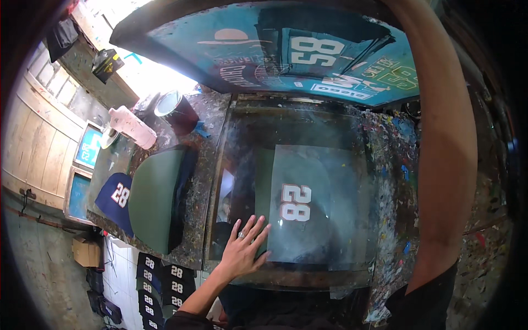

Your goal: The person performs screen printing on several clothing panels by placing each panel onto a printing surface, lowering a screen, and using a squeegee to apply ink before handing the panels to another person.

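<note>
My left hand lies palm down with fingers spread, a ring on one of them. Its fingertips touch the left edge of a dark green fabric piece on the glass-like work board. Over that fabric lies a see-through sheet, with a white, orange-edged number print showing at its middle. Beyond the board, a teal printing screen in a dark frame is tilted up. My right arm stretches up along the right side past the top edge; the hand is out of the picture.
Left of the board lie a stack of curved green panels and a navy printed piece. Behind them stand a dark paint can and a pink bottle. Several printed dark pieces lie below the table's left front edge.
</note>
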The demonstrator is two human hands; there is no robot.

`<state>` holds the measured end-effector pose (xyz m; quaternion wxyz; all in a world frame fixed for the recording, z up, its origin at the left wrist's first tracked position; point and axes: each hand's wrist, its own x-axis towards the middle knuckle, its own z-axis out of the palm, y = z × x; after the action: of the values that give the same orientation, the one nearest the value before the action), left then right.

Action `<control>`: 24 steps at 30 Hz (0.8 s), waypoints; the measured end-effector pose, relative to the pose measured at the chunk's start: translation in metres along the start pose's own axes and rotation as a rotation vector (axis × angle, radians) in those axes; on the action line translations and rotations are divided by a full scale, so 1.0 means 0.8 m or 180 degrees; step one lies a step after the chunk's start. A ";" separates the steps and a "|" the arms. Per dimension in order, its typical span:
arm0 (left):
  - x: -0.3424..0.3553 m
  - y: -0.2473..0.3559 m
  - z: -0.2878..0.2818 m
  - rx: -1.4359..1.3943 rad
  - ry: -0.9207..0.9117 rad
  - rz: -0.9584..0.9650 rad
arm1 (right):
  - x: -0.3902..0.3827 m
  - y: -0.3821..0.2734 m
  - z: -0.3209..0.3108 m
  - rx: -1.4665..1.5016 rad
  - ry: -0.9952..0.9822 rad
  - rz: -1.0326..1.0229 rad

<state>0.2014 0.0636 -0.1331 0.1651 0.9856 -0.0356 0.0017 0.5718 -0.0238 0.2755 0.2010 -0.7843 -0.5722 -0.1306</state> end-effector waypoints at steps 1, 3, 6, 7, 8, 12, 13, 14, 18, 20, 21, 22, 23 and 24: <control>0.002 0.001 0.000 0.0047 -0.0025 0.0013 | -0.001 0.001 -0.001 0.0012 -0.0003 -0.0014; 0.006 0.005 -0.002 0.0143 -0.0076 0.0036 | -0.002 0.001 -0.003 0.0023 0.0011 -0.0028; 0.011 0.008 -0.004 0.0188 -0.0086 0.0104 | -0.004 0.004 -0.003 0.0008 0.0012 -0.0006; 0.011 0.007 -0.004 0.0183 -0.0085 0.0095 | -0.007 0.002 -0.005 0.0025 0.0035 -0.0026; 0.010 0.006 -0.006 0.0178 -0.0084 0.0087 | -0.006 0.002 -0.003 0.0039 0.0025 -0.0040; 0.007 0.005 -0.004 0.0198 -0.0104 0.0091 | -0.005 0.000 0.002 0.0036 0.0017 -0.0043; 0.008 0.005 -0.005 0.0206 -0.0089 0.0100 | -0.006 0.000 0.000 0.0030 0.0025 -0.0036; 0.008 0.005 -0.005 0.0213 -0.0075 0.0109 | -0.007 0.000 -0.001 0.0032 0.0035 -0.0033; 0.008 0.006 -0.004 0.0213 -0.0060 0.0080 | -0.007 -0.001 -0.004 0.0030 0.0051 -0.0032; 0.009 0.006 -0.004 0.0208 -0.0053 0.0085 | -0.007 -0.001 -0.002 0.0027 0.0050 -0.0031; 0.009 0.006 -0.003 0.0205 -0.0049 0.0086 | -0.007 -0.001 -0.002 0.0031 0.0052 -0.0032; 0.009 0.006 -0.004 0.0224 -0.0051 0.0094 | -0.007 -0.001 -0.001 0.0028 0.0052 -0.0026; 0.009 0.006 -0.004 0.0243 -0.0054 0.0099 | -0.007 -0.002 -0.001 0.0029 0.0053 -0.0023; 0.009 0.005 -0.004 0.0264 -0.0059 0.0101 | -0.006 -0.002 -0.001 0.0043 0.0048 -0.0026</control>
<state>0.2080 0.0602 -0.1284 0.1237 0.9909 -0.0526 -0.0033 0.5689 -0.0281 0.2742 0.2101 -0.7795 -0.5748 -0.1334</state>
